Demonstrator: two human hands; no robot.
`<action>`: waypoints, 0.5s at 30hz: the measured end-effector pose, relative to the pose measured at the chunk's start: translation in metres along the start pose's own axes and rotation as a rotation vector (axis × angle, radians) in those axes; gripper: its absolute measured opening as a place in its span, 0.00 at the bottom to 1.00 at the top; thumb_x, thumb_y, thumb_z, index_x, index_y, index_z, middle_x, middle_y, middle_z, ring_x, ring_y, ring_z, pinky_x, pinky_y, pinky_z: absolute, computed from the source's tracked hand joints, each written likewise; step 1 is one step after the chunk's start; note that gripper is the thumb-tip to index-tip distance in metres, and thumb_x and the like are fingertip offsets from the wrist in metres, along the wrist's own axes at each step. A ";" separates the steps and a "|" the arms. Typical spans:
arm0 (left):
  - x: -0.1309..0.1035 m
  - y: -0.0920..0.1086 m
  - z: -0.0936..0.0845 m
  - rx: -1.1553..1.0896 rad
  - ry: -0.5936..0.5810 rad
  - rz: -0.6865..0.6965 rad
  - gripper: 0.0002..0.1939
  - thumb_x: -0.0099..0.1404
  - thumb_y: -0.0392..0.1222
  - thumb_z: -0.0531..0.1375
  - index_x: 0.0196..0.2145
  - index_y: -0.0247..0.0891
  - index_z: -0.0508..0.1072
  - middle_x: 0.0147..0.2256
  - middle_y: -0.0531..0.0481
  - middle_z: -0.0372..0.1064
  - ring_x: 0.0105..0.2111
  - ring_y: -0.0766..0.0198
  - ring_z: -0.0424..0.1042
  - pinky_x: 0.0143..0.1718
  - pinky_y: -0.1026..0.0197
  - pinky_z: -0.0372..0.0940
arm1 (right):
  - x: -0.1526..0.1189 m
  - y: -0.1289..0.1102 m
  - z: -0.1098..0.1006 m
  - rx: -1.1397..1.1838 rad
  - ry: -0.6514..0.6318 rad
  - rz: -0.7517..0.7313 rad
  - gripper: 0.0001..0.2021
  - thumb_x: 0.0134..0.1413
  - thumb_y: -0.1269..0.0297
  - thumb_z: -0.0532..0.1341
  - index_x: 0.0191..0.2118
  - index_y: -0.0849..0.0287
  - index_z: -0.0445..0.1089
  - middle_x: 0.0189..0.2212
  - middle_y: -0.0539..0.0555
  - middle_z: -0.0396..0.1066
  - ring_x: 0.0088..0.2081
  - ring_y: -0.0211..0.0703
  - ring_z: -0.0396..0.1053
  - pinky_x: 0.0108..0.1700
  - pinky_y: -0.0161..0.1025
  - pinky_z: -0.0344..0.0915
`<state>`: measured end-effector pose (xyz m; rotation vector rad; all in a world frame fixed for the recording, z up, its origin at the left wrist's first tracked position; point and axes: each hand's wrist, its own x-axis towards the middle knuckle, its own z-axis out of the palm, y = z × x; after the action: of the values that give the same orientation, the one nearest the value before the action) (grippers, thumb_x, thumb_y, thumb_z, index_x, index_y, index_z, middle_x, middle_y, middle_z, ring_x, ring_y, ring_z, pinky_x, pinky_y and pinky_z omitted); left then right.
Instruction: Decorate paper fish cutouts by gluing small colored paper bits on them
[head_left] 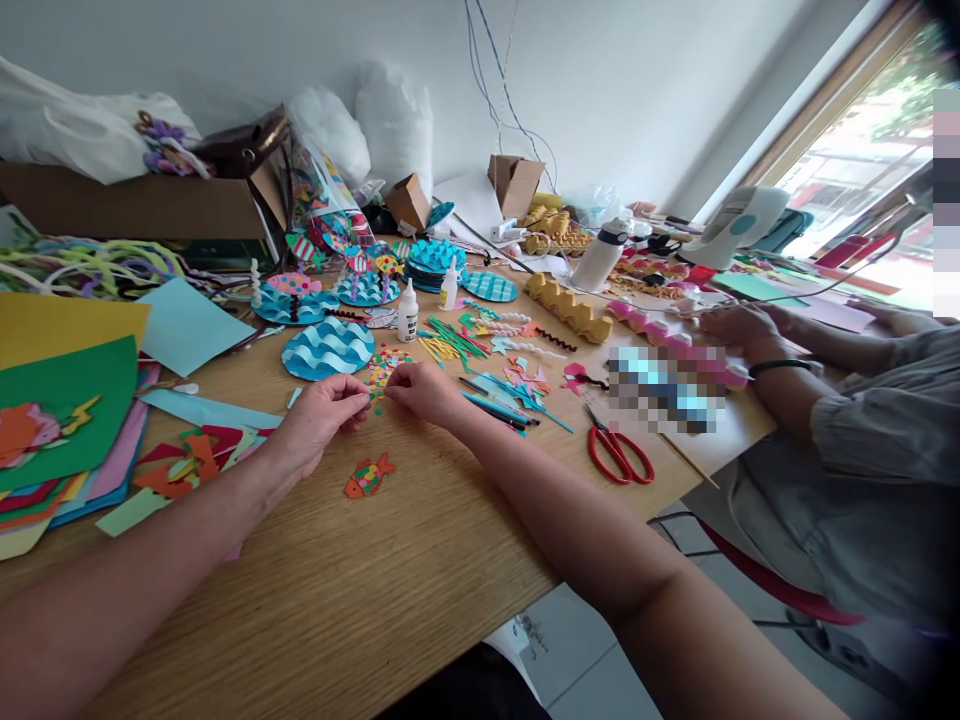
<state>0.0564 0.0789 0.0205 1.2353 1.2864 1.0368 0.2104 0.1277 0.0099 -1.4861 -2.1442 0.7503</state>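
The spotted paper fish (pixel 366 478) lies at five o'clock from the slightly nearer left hand (pixel 324 420), its long axis eight-to-two, tail toward two, while that hand and the right hand (pixel 426 393) press thumb to fingertips, contents indiscernible

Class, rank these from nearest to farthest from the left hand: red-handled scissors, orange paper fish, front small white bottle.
1. Orange paper fish: just nearer the body.
2. Front small white bottle: beyond the hands.
3. Red-handled scissors: far right.
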 end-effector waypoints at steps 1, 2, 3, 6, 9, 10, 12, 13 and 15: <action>0.000 0.000 0.000 0.008 0.000 0.005 0.13 0.43 0.45 0.64 0.25 0.36 0.68 0.20 0.56 0.64 0.21 0.70 0.62 0.22 0.67 0.56 | 0.000 0.001 0.000 -0.001 0.007 -0.006 0.05 0.47 0.67 0.59 0.30 0.62 0.71 0.25 0.49 0.70 0.27 0.32 0.63 0.29 0.30 0.56; 0.000 0.001 0.000 0.017 0.002 0.009 0.12 0.43 0.45 0.63 0.24 0.36 0.68 0.20 0.56 0.64 0.21 0.69 0.62 0.22 0.67 0.56 | 0.001 0.002 0.000 0.013 0.012 -0.014 0.05 0.47 0.68 0.59 0.30 0.61 0.71 0.26 0.49 0.70 0.27 0.32 0.63 0.30 0.29 0.56; -0.001 0.001 0.000 0.025 0.004 0.014 0.12 0.43 0.45 0.63 0.24 0.36 0.68 0.20 0.56 0.64 0.21 0.69 0.62 0.22 0.67 0.56 | 0.000 0.002 0.000 0.044 0.016 -0.021 0.05 0.47 0.69 0.58 0.30 0.61 0.71 0.26 0.49 0.70 0.27 0.32 0.64 0.30 0.29 0.57; -0.002 0.002 -0.001 0.054 0.008 0.026 0.12 0.43 0.46 0.63 0.23 0.36 0.69 0.21 0.55 0.64 0.21 0.69 0.61 0.22 0.66 0.56 | -0.003 0.001 0.001 0.236 -0.020 -0.039 0.05 0.48 0.70 0.56 0.30 0.62 0.69 0.24 0.48 0.69 0.25 0.30 0.65 0.29 0.29 0.59; -0.003 0.003 -0.001 0.078 0.006 0.031 0.13 0.42 0.46 0.63 0.25 0.35 0.71 0.21 0.54 0.65 0.22 0.68 0.62 0.22 0.66 0.56 | -0.009 -0.006 0.000 0.373 -0.088 -0.083 0.05 0.49 0.69 0.56 0.29 0.63 0.68 0.22 0.47 0.67 0.22 0.29 0.64 0.26 0.28 0.58; -0.004 0.003 -0.001 0.085 0.005 0.032 0.13 0.42 0.46 0.63 0.25 0.35 0.71 0.21 0.54 0.65 0.22 0.68 0.62 0.22 0.66 0.56 | -0.011 -0.009 0.000 0.358 -0.096 -0.100 0.04 0.48 0.69 0.56 0.29 0.63 0.68 0.21 0.47 0.66 0.22 0.29 0.63 0.26 0.27 0.57; -0.004 0.004 0.000 0.097 0.002 0.036 0.13 0.42 0.46 0.62 0.25 0.35 0.71 0.22 0.54 0.65 0.22 0.68 0.62 0.21 0.66 0.56 | -0.015 -0.014 -0.001 0.267 -0.087 -0.129 0.04 0.48 0.69 0.57 0.27 0.63 0.68 0.20 0.46 0.65 0.22 0.28 0.62 0.25 0.27 0.54; -0.005 0.004 0.000 0.103 0.000 0.038 0.12 0.42 0.46 0.62 0.24 0.35 0.71 0.22 0.54 0.66 0.22 0.68 0.62 0.21 0.66 0.56 | -0.017 -0.016 -0.001 0.216 -0.078 -0.138 0.05 0.48 0.69 0.57 0.27 0.63 0.68 0.20 0.46 0.65 0.22 0.28 0.61 0.25 0.27 0.54; -0.006 0.003 0.000 0.114 -0.004 0.041 0.12 0.42 0.45 0.62 0.24 0.35 0.71 0.21 0.54 0.65 0.22 0.68 0.62 0.21 0.66 0.56 | -0.019 -0.018 -0.002 0.149 -0.060 -0.150 0.05 0.48 0.69 0.57 0.26 0.63 0.68 0.20 0.46 0.66 0.23 0.29 0.60 0.26 0.28 0.53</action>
<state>0.0566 0.0733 0.0246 1.3542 1.3376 1.0002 0.2055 0.1056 0.0223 -1.2275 -2.1638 0.8892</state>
